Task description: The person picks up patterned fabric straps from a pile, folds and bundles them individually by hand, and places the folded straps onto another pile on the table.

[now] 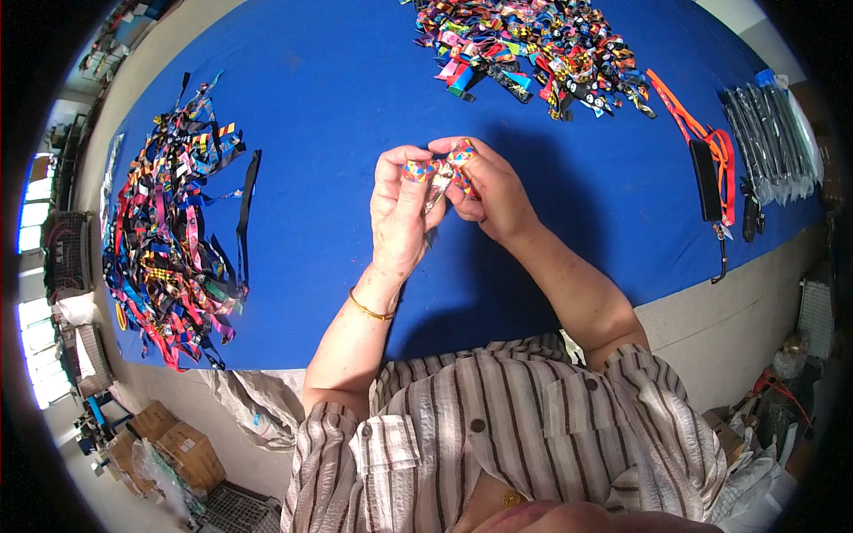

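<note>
Both my hands meet above the middle of the blue-covered table, fingers closed around a short fabric strap (461,154) patterned in red, yellow and blue. My left hand (396,213) pinches one part of it between thumb and fingers, with a gold bangle on that wrist. My right hand (498,191) grips another part, close beside the left. A shiny, silvery piece (437,190) shows between the two hands; whether it is a metal clip I cannot tell. Much of the strap is hidden by my fingers.
A heap of colourful straps (169,222) lies at the left, and another pile (542,49) at the far side. Orange lanyards (680,111), a black flat case (705,182) and plastic-wrapped dark items (771,142) lie at the right. Cardboard boxes (189,453) stand on the floor.
</note>
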`<state>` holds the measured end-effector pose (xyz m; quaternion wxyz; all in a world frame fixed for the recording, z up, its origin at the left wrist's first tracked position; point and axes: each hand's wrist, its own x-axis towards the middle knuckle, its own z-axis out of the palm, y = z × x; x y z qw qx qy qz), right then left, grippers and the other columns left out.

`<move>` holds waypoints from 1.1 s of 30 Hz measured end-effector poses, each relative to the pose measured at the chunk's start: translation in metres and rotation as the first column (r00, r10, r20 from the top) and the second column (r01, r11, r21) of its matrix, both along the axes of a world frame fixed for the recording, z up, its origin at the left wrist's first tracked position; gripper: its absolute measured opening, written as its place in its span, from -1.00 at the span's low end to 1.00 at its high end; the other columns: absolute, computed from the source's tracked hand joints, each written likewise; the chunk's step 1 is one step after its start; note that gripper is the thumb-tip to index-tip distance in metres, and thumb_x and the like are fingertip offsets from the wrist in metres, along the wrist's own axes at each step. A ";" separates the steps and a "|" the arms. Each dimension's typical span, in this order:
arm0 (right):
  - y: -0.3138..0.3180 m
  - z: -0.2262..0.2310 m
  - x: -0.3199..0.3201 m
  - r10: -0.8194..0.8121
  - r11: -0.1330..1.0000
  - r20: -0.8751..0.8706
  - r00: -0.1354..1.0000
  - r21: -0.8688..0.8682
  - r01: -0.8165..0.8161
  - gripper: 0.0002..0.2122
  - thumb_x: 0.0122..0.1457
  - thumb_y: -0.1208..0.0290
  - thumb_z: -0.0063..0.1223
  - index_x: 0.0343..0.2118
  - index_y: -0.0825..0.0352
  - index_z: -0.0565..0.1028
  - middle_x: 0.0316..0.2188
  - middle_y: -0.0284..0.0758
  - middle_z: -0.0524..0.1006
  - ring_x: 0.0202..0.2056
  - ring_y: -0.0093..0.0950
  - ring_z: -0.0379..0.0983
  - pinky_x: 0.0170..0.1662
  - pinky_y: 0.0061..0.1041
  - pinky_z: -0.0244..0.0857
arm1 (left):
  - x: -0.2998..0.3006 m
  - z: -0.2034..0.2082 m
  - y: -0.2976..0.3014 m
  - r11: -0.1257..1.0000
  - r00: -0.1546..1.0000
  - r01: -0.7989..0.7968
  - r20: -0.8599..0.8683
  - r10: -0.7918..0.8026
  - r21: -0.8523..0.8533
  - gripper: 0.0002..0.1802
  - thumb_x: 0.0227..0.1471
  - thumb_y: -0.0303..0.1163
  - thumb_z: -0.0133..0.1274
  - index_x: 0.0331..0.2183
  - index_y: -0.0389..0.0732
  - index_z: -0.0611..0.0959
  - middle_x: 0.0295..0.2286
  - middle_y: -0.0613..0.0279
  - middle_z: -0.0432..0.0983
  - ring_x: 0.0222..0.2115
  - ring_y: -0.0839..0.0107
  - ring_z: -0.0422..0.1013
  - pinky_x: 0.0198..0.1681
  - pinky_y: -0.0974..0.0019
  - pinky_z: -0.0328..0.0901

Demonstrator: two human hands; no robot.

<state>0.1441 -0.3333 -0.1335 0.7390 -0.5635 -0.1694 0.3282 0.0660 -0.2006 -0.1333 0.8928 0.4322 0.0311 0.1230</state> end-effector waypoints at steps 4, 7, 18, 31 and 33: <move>-0.002 -0.010 0.007 0.234 0.908 -0.294 0.927 0.408 -0.099 -0.75 0.17 0.68 -0.06 -0.07 0.40 0.44 -0.28 -0.44 0.42 -0.52 -0.74 0.28 -0.55 -0.71 0.19 | 0.001 0.002 0.000 1.000 1.000 -0.007 -0.019 0.007 -0.006 -0.82 0.31 -0.30 -0.12 -0.11 -0.13 0.44 -0.51 0.34 0.39 -0.69 0.71 0.07 -0.68 0.58 -0.07; 0.006 0.013 -0.004 -0.046 0.993 0.030 0.998 -0.111 0.049 -0.77 0.23 0.63 -0.11 -0.06 0.37 0.44 -0.38 -0.45 0.40 -0.57 -0.76 0.22 -0.59 -0.73 0.12 | 0.002 0.003 0.004 0.998 0.997 0.020 -0.072 -0.024 -0.053 -0.82 0.31 -0.30 -0.15 -0.12 -0.14 0.44 -0.52 0.32 0.39 -0.72 0.69 0.06 -0.69 0.57 -0.07; 0.004 0.011 -0.011 -0.068 0.991 -0.012 0.998 0.111 0.069 -0.61 0.34 0.12 -0.17 0.06 0.31 0.33 -0.60 -0.47 0.35 -0.64 -0.77 0.12 -0.60 -0.72 -0.05 | 0.005 0.001 0.006 0.969 0.985 0.036 -0.154 -0.076 -0.246 -0.86 0.27 -0.40 -0.20 -0.22 -0.22 0.43 -0.51 0.24 0.41 -0.78 0.62 0.08 -0.74 0.51 -0.06; 0.006 0.004 -0.008 -0.089 0.996 -0.006 0.996 0.006 0.089 -0.74 0.36 0.20 -0.17 -0.13 0.26 0.45 -0.53 -0.53 0.40 -0.58 -0.82 0.23 -0.56 -0.79 0.09 | -0.001 0.008 0.016 0.990 0.979 0.078 -0.180 -0.098 -0.118 -0.74 0.25 -0.33 -0.18 -0.23 -0.30 0.51 -0.50 0.24 0.44 -0.73 0.56 0.18 -0.69 0.49 0.07; 0.003 0.005 -0.005 -0.098 0.995 -0.013 0.995 -0.008 0.097 -0.74 0.36 0.19 -0.18 -0.14 0.26 0.45 -0.53 -0.53 0.40 -0.58 -0.82 0.23 -0.56 -0.79 0.09 | -0.001 0.011 0.013 0.979 0.979 0.086 -0.166 -0.117 -0.182 -0.73 0.24 -0.33 -0.17 -0.21 -0.31 0.52 -0.48 0.23 0.46 -0.71 0.55 0.22 -0.67 0.49 0.10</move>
